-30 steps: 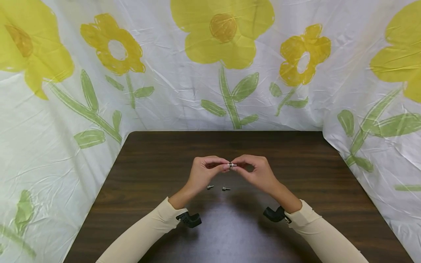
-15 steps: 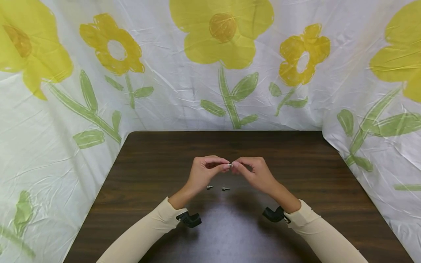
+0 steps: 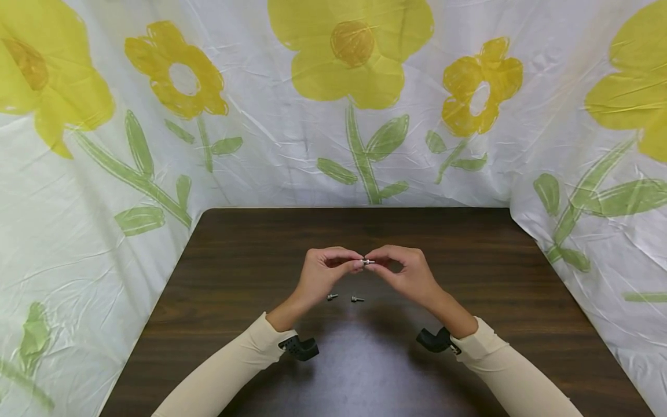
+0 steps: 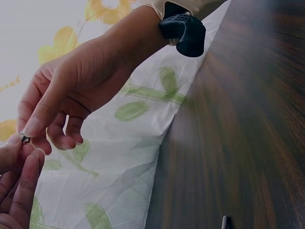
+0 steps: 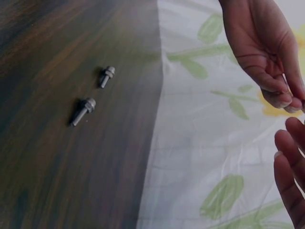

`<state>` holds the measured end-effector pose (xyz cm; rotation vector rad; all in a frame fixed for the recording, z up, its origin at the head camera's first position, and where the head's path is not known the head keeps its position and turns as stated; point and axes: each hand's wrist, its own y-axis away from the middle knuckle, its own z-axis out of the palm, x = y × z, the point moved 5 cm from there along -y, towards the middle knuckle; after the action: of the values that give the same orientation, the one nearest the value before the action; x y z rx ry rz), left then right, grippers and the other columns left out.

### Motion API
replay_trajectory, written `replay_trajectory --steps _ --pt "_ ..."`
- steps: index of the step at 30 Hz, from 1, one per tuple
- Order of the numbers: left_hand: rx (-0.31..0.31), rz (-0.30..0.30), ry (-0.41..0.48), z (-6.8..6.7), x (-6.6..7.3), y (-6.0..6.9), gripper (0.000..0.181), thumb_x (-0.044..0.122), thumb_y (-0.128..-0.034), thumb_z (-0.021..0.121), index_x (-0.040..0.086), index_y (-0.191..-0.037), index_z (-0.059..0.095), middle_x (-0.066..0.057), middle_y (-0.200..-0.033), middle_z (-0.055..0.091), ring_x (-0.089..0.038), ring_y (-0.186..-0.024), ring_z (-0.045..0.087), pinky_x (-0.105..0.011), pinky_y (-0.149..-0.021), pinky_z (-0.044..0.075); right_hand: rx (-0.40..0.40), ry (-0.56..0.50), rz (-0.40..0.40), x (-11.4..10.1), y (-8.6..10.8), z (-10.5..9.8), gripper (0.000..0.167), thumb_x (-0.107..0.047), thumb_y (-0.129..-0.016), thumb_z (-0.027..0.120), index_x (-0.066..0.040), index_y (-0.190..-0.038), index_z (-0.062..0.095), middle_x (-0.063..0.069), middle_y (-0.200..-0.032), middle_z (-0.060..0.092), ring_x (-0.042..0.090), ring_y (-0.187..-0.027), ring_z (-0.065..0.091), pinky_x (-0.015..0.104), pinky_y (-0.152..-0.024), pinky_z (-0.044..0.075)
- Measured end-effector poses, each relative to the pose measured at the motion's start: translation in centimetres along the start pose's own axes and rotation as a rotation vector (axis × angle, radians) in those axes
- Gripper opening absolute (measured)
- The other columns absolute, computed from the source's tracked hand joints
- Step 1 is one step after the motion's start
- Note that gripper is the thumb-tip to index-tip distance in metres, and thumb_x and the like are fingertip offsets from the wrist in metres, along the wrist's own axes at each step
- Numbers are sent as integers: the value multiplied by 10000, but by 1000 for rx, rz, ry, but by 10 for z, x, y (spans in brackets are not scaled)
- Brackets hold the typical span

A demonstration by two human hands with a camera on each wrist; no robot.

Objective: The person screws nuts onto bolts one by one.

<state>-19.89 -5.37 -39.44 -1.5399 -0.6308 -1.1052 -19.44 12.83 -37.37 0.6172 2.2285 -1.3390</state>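
Above the middle of the table, a small silver bolt (image 3: 369, 262) lies level between both hands, its thin end toward the right. My left hand (image 3: 319, 277) pinches its left end with thumb and fingers. From the right, thumb and fingertips of my right hand (image 3: 411, 277) pinch the bolt around its thicker part. Only a bit of the bolt (image 4: 24, 138) shows in the left wrist view; fingertips cover the rest. In the right wrist view, the held part is nearly out of frame beside the left hand (image 5: 267, 57).
Two similar bolts lie on the dark wood table (image 3: 250, 231), a left one (image 3: 332, 297) and a right one (image 3: 357, 299), nearer me than the hands. A white flowered cloth (image 3: 250, 168) hangs around the table. Black wrist cameras sit on both cuffs.
Half a second ago my right thumb was rolled up over the bolt's thin end; now it has slid down and that end shows again. The left hand has held still.
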Motion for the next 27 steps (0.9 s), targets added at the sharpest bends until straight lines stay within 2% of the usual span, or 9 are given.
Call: replay_trajectory --steps 5,13,16,20,22,25,27 --pt "-1 -13 25 1 0 1 83 -35 -887 748 -56 -964 770 -171 -928 746 -238 -803 750 -421 -746 616 11 5 -13 0 1 2 286 127 -794 794 -63 -1005 761 62 -904 759 156 -741 708 214 -683 569" --pt "-2 -6 13 2 2 1 82 -39 -886 747 -50 -963 772 -175 -924 746 -246 -798 751 -411 -737 618 -27 11 56 3 2 3 96 -27 -919 745 -110 -963 765 32 -877 754 107 -792 703 250 -716 570" --pt "1 -4 -3 3 1 1 79 -42 -879 754 -45 -954 775 -173 -919 748 -250 -786 750 -398 -727 619 -42 12 73 5 2 5 111 -13 -939 714 -112 -921 762 -5 -846 745 97 -768 697 273 -706 576" --pt "6 -4 -18 2 0 1 75 -33 -874 763 -37 -948 778 -169 -915 752 -241 -775 747 -383 -719 620 -41 21 102 7 2 6 220 24 -971 645 -113 -843 761 -32 -786 736 95 -727 696 275 -690 579" --pt "9 -6 -17 2 1 1 75 -33 -875 762 -44 -947 776 -176 -918 750 -230 -778 747 -380 -719 620 -39 20 112 7 3 5 218 37 -972 634 -108 -876 767 -18 -792 741 108 -716 698 272 -686 577" --pt "13 -4 -1 0 2 1 76 -46 -878 753 -65 -950 768 -189 -919 746 -216 -787 748 -384 -724 620 -29 27 107 6 3 4 168 65 -909 707 -65 -997 766 32 -879 761 139 -740 710 264 -691 581" --pt "14 0 -3 -1 2 1 76 -49 -880 750 -70 -951 766 -189 -918 745 -207 -787 748 -384 -722 620 -20 29 83 5 3 3 262 103 -838 766 -33 -1061 752 75 -933 764 162 -748 715 264 -690 586"
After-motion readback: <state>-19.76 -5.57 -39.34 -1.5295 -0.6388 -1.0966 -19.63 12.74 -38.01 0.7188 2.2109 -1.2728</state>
